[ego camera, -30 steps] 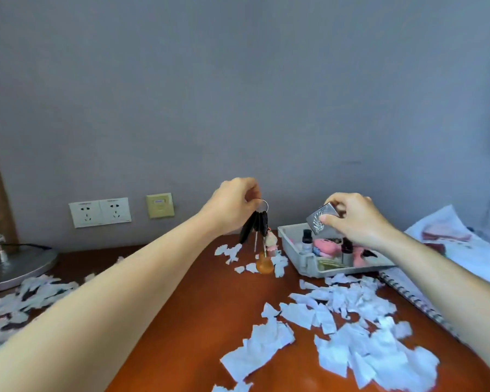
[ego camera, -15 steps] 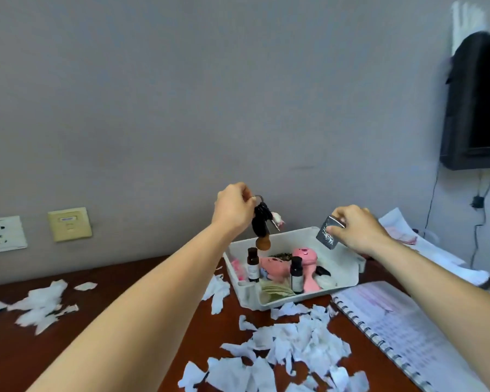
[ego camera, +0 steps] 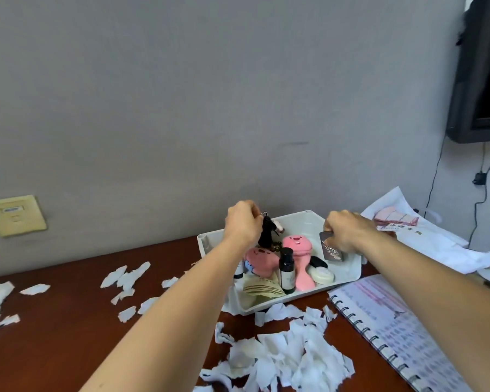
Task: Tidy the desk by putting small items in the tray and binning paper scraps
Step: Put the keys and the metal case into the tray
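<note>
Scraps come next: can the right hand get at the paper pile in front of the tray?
Probably not yet: right hand holds a lighter over the tray; pile lies uncovered.

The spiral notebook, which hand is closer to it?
The right hand. It holds a silver case over the tray, just above the spiral notebook. The left hand holds keys over the tray's far side.

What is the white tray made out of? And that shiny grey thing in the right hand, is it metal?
The white tray looks like moulded plastic: smooth, matt, with rounded corners and a thin rim. The grey thing in the right hand is probably metal: silvery sheen, flat faces and an engraved pattern. It could be plated plastic; the view cannot settle that.
</note>
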Action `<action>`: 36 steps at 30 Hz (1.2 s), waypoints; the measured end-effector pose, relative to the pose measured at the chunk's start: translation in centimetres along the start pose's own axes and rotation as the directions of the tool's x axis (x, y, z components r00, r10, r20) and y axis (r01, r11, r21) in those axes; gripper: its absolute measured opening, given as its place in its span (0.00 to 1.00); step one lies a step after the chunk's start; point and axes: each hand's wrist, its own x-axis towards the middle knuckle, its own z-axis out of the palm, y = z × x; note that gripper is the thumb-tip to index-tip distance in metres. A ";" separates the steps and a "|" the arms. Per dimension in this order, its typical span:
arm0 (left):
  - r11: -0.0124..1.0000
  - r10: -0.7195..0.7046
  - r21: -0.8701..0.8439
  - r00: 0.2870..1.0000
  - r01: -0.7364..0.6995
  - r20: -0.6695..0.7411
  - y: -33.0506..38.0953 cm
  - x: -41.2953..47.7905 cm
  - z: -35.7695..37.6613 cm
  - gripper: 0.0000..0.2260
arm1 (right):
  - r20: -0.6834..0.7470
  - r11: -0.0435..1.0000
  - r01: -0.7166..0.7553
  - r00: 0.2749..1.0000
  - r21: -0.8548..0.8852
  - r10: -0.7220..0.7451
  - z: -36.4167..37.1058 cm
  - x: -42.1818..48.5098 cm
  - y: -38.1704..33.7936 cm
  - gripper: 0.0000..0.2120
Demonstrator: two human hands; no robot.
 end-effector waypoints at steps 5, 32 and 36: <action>0.991 0.037 0.123 0.996 -0.047 0.083 -0.6 0.1 1.1 0.06 | 0.061 0.996 0.050 0.997 -0.071 -0.046 1.2 0.8 -0.1 0.10; 0.739 0.135 0.562 0.900 -0.370 0.415 1.8 -3.7 -3.5 0.18 | 0.032 0.969 0.156 0.986 0.192 -0.165 -1.4 -0.9 -1.6 0.07; 0.749 0.083 0.572 0.904 -0.333 0.418 2.3 -6.2 -7.0 0.20 | 0.037 0.952 0.231 0.969 0.202 -0.243 -3.7 -3.5 -3.8 0.07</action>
